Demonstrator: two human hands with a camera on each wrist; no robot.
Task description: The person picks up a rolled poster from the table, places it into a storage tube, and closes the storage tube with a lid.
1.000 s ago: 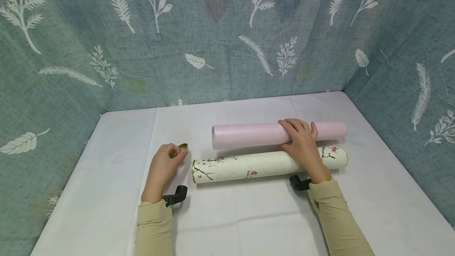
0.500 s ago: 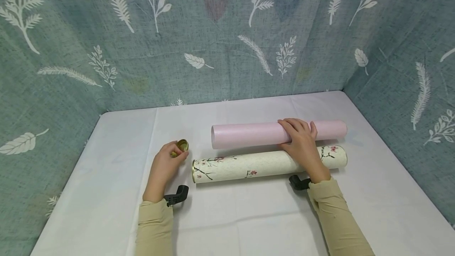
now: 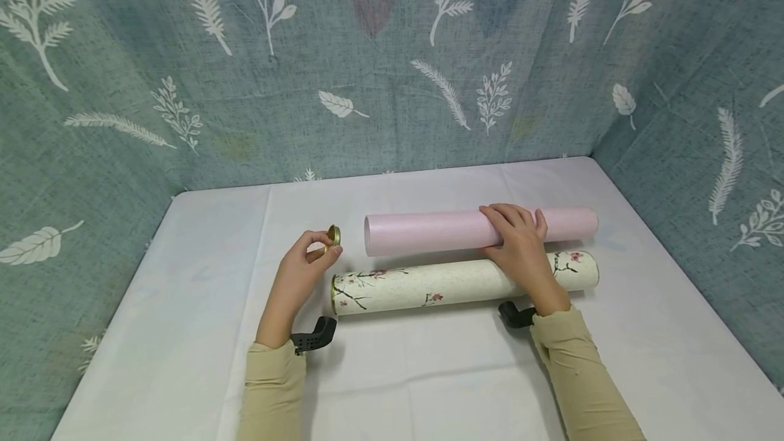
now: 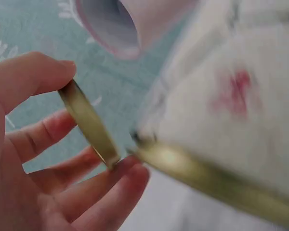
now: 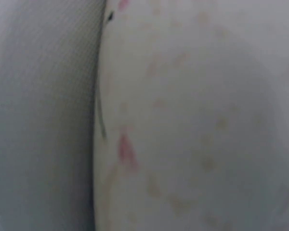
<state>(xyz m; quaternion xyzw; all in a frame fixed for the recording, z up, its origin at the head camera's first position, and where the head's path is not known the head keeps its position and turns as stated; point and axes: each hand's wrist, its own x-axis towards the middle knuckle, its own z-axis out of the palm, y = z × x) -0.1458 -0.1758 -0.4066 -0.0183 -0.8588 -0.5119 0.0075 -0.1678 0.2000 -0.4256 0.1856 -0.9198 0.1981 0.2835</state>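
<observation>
My left hand pinches a gold metal lid by its rim, its face turned toward the tubes. In the left wrist view the lid stands between thumb and fingers, close beside the gold-rimmed end of the cream tube. My right hand grips the pink roll, which is hollow at its left end. Nearer me lies the cream tube with a plum-blossom pattern; my right wrist passes over it. Only its printed side, blurred, fills most of the right wrist view.
A white cloth covers the table. Green-grey curtains with white leaf prints rise behind and at both sides. Black wrist cameras sit at both cuffs.
My left hand has moved right and farther from me, turning the gold lid so that its face points toward the pink roll's open end. The right hand and both tubes have stayed put.
</observation>
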